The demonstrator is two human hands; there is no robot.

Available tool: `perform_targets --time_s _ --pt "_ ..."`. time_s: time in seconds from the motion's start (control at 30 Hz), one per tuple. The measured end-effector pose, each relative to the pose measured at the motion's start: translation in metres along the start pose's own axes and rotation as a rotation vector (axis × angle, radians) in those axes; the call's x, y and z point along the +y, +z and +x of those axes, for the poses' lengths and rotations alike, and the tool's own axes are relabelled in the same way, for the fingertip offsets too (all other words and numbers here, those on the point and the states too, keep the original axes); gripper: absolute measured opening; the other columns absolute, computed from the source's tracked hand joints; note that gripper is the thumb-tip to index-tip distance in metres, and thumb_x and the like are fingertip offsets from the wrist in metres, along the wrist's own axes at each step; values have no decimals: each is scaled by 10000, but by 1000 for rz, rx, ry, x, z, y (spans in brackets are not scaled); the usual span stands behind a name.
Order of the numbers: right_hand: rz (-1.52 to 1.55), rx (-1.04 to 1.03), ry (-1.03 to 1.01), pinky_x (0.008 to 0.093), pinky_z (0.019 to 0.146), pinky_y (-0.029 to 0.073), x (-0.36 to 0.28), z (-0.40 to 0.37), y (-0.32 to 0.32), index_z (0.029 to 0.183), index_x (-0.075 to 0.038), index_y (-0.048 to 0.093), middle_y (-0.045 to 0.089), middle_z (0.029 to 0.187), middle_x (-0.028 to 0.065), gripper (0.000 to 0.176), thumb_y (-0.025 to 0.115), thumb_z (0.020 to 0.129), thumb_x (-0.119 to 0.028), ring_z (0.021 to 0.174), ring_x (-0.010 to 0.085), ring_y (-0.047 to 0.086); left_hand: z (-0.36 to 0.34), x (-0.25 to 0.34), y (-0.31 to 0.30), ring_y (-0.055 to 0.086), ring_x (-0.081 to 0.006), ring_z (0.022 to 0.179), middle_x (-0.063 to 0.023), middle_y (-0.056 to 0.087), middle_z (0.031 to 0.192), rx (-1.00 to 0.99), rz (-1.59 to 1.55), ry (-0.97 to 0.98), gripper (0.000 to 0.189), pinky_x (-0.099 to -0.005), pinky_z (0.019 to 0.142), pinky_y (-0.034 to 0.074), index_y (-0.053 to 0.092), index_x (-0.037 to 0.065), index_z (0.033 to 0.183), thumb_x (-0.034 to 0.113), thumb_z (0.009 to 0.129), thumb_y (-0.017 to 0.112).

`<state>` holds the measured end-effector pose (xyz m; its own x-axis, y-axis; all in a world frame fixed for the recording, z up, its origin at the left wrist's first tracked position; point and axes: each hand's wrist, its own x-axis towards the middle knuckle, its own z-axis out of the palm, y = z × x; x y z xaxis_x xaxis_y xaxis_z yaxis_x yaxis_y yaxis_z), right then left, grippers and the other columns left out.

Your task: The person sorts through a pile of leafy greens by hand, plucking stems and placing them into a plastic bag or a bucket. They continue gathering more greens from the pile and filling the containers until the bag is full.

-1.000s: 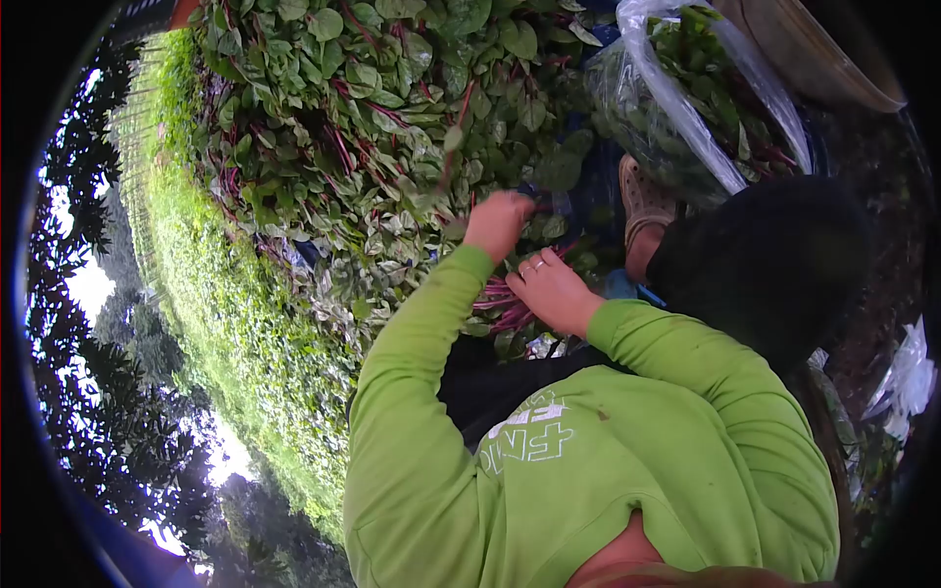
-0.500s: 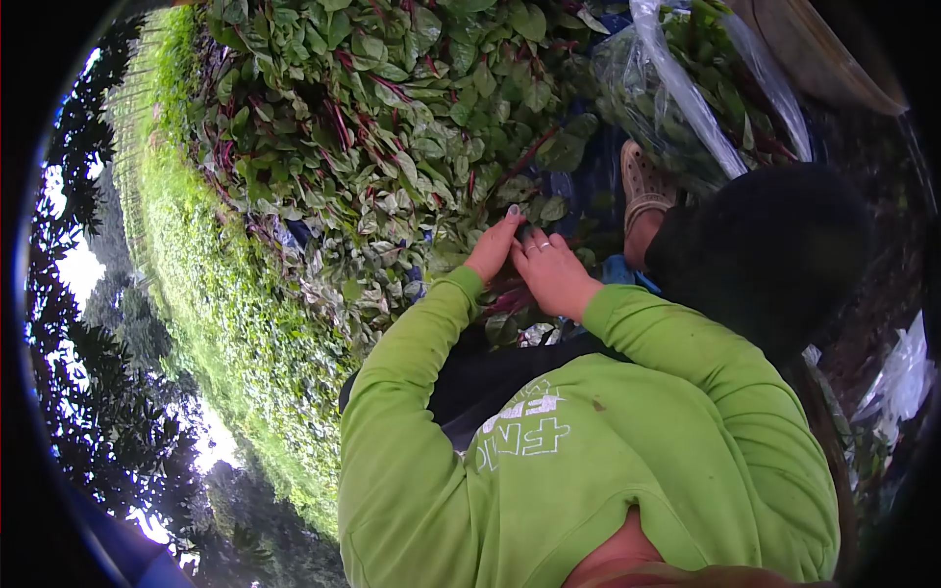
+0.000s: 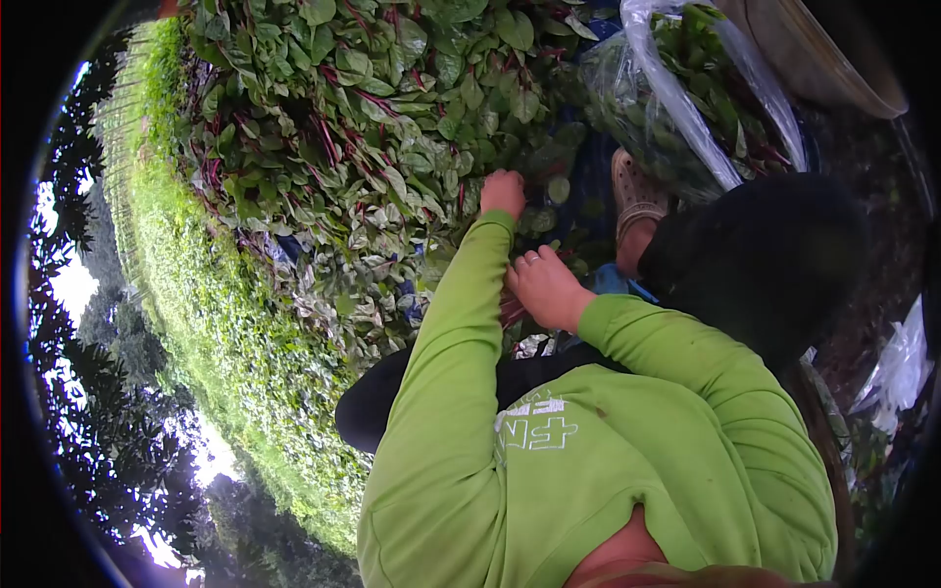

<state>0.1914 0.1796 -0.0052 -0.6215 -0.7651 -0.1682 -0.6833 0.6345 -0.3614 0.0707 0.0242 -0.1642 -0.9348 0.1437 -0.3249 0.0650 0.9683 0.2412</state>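
A broad heap of leafy greens with dark red stems [image 3: 392,108] spreads in front of me. My left hand [image 3: 503,193] reaches into its near edge, fingers curled in among the leaves; what they pinch is hidden. Closer to my body, my right hand [image 3: 551,286], with a ring on one finger, is closed by my left forearm. Reddish stems [image 3: 512,309] show just under its fingers, and it seems to grip a bunch of these greens.
A clear plastic bag [image 3: 676,98] filled with the same greens stands at the upper right, beside my foot in a tan clog [image 3: 637,201]. A pale container [image 3: 833,59] is behind it. Blue sheeting [image 3: 593,157] lies under the heap. Crumpled clear plastic [image 3: 897,372] lies at far right.
My left hand has left my right hand and moved forward into the heap, its fingers now curled. My right hand has stayed nearly in place.
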Motion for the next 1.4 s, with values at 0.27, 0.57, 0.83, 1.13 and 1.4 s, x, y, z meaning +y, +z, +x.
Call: perform_targets --time_s 0.27,0.57,0.83,1.13,1.4 --pt "29 68 11 391 859 432 -4 -5 9 1147 -57 610 667 989 82 376 678 808 -203 953 239 630 -57 -15 -14 645 -359 1066 -140 663 1046 -141 -145 158 137 -492 913 535 715 131 990 197 871 714" --pt "37 134 6 398 846 434 2 -8 10 1102 -65 606 663 1010 95 332 683 799 -178 969 254 630 -76 -32 -45 656 -242 1080 -123 700 1166 -609 -495 50 354 -367 957 505 721 84 1132 327 875 728" --pt "43 303 -55 467 972 440 0 -6 17 1140 -31 594 661 1090 127 407 713 778 -173 1079 296 630 -138 -29 -52 594 -227 1216 -127 638 1374 -685 -1164 -423 869 -398 1095 436 667 8 1255 772 1003 339" --pt "297 121 -12 487 764 544 7 2 8 1068 -37 576 695 896 183 335 705 797 -186 872 373 706 -126 -78 -34 615 -298 1202 -191 679 1265 -589 -769 -161 719 -377 1094 431 667 -4 1246 639 1032 425" --pt "376 595 351 493 803 563 84 -22 -186 1204 -74 602 720 971 183 521 771 716 -136 932 416 701 -142 -3 -302 612 -226 1221 -108 671 1332 322 -739 -1 423 -338 1089 439 618 29 1387 295 1061 579"
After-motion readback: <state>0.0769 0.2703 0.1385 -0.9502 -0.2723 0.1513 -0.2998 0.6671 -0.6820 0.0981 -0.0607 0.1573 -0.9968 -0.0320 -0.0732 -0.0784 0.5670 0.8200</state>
